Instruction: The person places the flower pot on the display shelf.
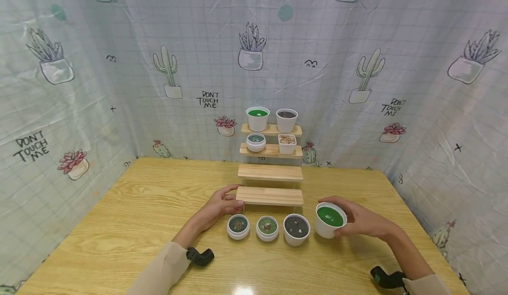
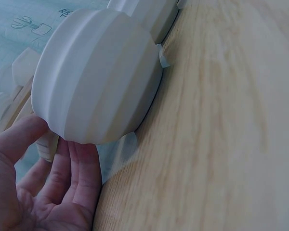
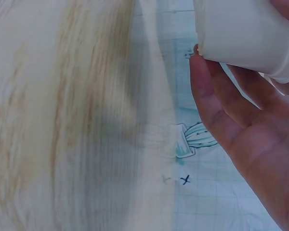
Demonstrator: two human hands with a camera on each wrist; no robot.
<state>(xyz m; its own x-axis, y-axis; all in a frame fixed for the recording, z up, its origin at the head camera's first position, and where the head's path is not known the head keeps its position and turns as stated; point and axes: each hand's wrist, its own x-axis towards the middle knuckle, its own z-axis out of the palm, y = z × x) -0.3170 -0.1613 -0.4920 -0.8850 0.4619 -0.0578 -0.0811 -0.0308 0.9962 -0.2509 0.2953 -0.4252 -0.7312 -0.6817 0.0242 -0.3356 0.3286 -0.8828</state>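
My right hand (image 1: 359,218) grips a round white pot (image 1: 326,231) with a bright green top, fingers and thumb round its sides. In the right wrist view the pot (image 3: 245,36) appears lifted off the table. With my left hand (image 1: 218,204) I hold the left end of the lowest board of a wooden stepped stand (image 1: 270,196). In front of the stand, a low white pot with a dark green top (image 1: 238,234), another with a lighter green top (image 1: 267,234) and a taller white pot with a dark grey top (image 1: 295,237) stand in a row.
The stand's top step bears a green-topped pot (image 1: 258,121) and a brown-topped pot (image 1: 286,123). Below them are a low ribbed pot (image 1: 255,144) and a square pot of pebbles (image 1: 287,146). A patterned curtain (image 1: 214,35) surrounds the wooden table (image 1: 158,198).
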